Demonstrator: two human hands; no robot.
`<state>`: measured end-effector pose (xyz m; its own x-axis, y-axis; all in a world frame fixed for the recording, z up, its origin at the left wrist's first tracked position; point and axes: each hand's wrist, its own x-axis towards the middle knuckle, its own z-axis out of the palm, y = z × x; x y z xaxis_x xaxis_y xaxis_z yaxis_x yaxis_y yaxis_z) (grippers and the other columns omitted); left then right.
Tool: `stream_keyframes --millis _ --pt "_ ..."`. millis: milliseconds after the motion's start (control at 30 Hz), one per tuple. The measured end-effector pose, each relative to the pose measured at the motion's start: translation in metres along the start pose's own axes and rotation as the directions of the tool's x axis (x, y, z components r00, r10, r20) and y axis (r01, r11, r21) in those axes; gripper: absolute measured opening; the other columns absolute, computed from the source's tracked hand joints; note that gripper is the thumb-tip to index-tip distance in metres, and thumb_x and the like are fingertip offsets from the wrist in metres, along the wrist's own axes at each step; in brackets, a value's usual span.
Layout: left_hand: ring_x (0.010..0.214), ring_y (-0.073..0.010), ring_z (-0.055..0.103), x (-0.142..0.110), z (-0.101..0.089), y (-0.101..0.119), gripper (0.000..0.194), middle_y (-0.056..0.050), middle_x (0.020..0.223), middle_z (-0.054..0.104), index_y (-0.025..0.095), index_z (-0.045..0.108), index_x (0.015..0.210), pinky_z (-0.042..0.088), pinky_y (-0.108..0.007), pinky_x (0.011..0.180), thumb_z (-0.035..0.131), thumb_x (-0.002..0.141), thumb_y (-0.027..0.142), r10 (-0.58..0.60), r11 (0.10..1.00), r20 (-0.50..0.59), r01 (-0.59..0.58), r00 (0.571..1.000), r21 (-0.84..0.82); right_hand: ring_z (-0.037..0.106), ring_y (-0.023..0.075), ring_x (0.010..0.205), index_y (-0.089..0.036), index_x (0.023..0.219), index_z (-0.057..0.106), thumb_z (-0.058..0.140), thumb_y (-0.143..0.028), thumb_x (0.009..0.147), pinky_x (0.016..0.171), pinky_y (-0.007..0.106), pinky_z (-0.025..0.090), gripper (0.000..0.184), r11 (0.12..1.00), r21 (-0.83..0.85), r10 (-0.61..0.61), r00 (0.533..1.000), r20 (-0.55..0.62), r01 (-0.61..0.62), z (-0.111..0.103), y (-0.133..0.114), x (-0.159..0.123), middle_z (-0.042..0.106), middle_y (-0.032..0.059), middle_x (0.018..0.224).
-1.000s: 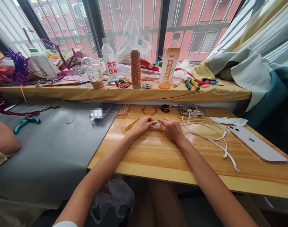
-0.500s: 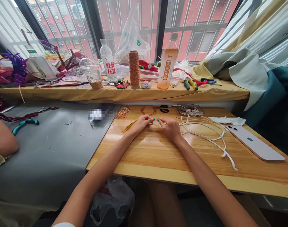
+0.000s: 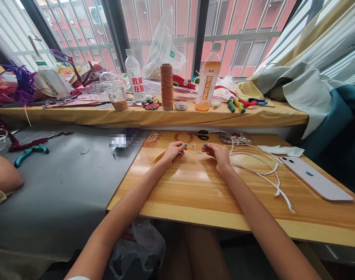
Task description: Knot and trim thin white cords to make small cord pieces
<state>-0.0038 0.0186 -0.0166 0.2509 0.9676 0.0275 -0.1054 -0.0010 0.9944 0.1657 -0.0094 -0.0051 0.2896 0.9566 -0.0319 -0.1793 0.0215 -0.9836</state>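
My left hand [image 3: 174, 151] rests on the wooden table with its fingers curled and bunched; whatever its fingertips hold, if anything, is too small to make out. Opposite it, a gap away, my right hand [image 3: 220, 155] has bent fingers around a white cord, whose pale end [image 3: 199, 152] pokes out at the fingertips. In the gap lies a tiny whitish piece [image 3: 194, 146]. Yellow tweezers [image 3: 158, 158] lie partly beneath my left hand. Beyond the hands are a coil of orange cord [image 3: 181, 137] and black-handled scissors [image 3: 202, 135].
White cords [image 3: 272, 179] sprawl right of my right hand, near a phone [image 3: 317, 178] and a clear box of beads [image 3: 236, 137]. Orange thread [image 3: 152, 139] lies at the back left. Bottles and a thread spool [image 3: 167, 87] line the ledge. Another person's arm [image 3: 4, 171] is at the left.
My hands have moved apart, the right one shifting rightward. The pale cord that spanned between them now shows only at my right fingertips. A tiny whitish piece is visible between the hands.
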Motion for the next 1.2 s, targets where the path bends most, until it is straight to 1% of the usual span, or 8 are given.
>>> stream_keyframes --millis 300,433,600,700,800,967,1067,1200 --pt "0.045 -0.004 0.043 -0.002 0.002 0.002 0.023 0.001 0.057 0.052 0.012 0.052 0.058 0.032 -0.017 0.045 0.064 0.061 0.032 -0.024 0.998 0.056 0.027 0.998 -0.061 0.054 0.0046 0.044 -0.013 0.059 0.059 0.045 -0.007 0.075 0.04 0.013 0.042 0.022 0.904 0.284 0.296 0.947 0.123 -0.319 -0.005 -0.014 -0.001 0.063 0.0019 0.055" --pt "0.047 -0.0034 0.044 -0.008 0.009 0.011 0.016 -0.001 0.069 0.056 0.011 0.053 0.063 0.035 -0.017 0.047 0.064 0.062 0.023 0.018 0.953 0.023 -0.01 1.0 -0.304 0.053 0.0048 0.044 -0.012 0.058 0.057 0.041 -0.004 0.076 0.041 0.013 0.045 0.024 0.877 0.319 0.315 0.932 0.181 -0.359 -0.002 -0.02 -0.008 0.064 0.0034 0.058" --pt "0.047 -0.0011 0.04 -0.027 0.021 0.036 0.008 -0.004 0.084 0.059 0.012 0.052 0.068 0.034 -0.015 0.046 0.058 0.07 0.017 0.15 0.801 0.068 -0.081 0.986 -0.593 0.052 0.005 0.048 -0.012 0.058 0.055 0.042 -0.005 0.075 0.045 0.013 0.047 0.023 0.826 0.394 0.291 0.904 0.312 -0.402 0.005 -0.028 -0.02 0.065 0.006 0.068" --pt "0.041 0.0 0.032 -0.033 0.025 0.045 0.01 -0.001 0.075 0.057 0.012 0.048 0.064 0.028 -0.014 0.041 0.055 0.072 0.013 0.214 0.76 0.108 -0.096 0.971 -0.643 0.052 0.0041 0.053 -0.015 0.062 0.056 0.045 -0.009 0.075 0.049 0.013 0.046 0.018 0.835 0.474 0.084 0.917 0.391 -0.279 0.007 -0.032 -0.028 0.064 0.0025 0.078" --pt "0.038 0.0005 0.027 -0.034 0.025 0.046 0.013 0.002 0.067 0.052 0.013 0.045 0.064 0.023 -0.013 0.038 0.055 0.072 0.014 0.21 0.762 0.131 -0.078 0.969 -0.643 0.049 0.0037 0.055 -0.018 0.065 0.056 0.049 -0.014 0.075 0.05 0.014 0.043 0.012 0.835 0.53 -0.143 0.87 0.471 -0.15 0.009 -0.033 -0.034 0.061 -0.0013 0.081" --pt "0.036 0.0003 0.027 -0.028 0.021 0.036 0.019 0.004 0.06 0.046 0.014 0.042 0.064 0.021 -0.013 0.037 0.059 0.07 0.022 0.142 0.842 0.127 -0.052 0.982 -0.537 0.045 0.0062 0.053 -0.019 0.067 0.053 0.059 -0.023 0.069 0.048 0.019 0.038 0.007 0.916 0.389 -0.153 0.815 0.559 -0.095 0.013 -0.024 -0.032 0.051 -0.0032 0.064" --pt "0.035 0.0008 0.024 -0.02 0.015 0.026 0.021 0.004 0.059 0.047 0.014 0.043 0.063 0.017 -0.014 0.035 0.06 0.068 0.025 0.138 0.905 0.072 -0.096 0.988 -0.415 0.042 0.0068 0.049 -0.018 0.064 0.052 0.06 -0.031 0.069 0.047 0.021 0.033 0.016 0.984 0.167 -0.145 0.803 0.578 0.058 0.015 -0.015 -0.024 0.047 -0.0041 0.057" --pt "0.033 0.0012 0.021 -0.009 0.008 0.014 0.021 0.003 0.056 0.047 0.014 0.043 0.062 0.013 -0.014 0.034 0.059 0.068 0.026 0.08 0.958 0.021 -0.071 0.997 -0.279 0.037 0.007 0.045 -0.017 0.056 0.05 0.059 -0.039 0.069 0.046 0.023 0.03 0.027 0.962 -0.054 -0.176 0.762 0.624 0.267 0.016 -0.004 -0.014 0.043 -0.0047 0.05"
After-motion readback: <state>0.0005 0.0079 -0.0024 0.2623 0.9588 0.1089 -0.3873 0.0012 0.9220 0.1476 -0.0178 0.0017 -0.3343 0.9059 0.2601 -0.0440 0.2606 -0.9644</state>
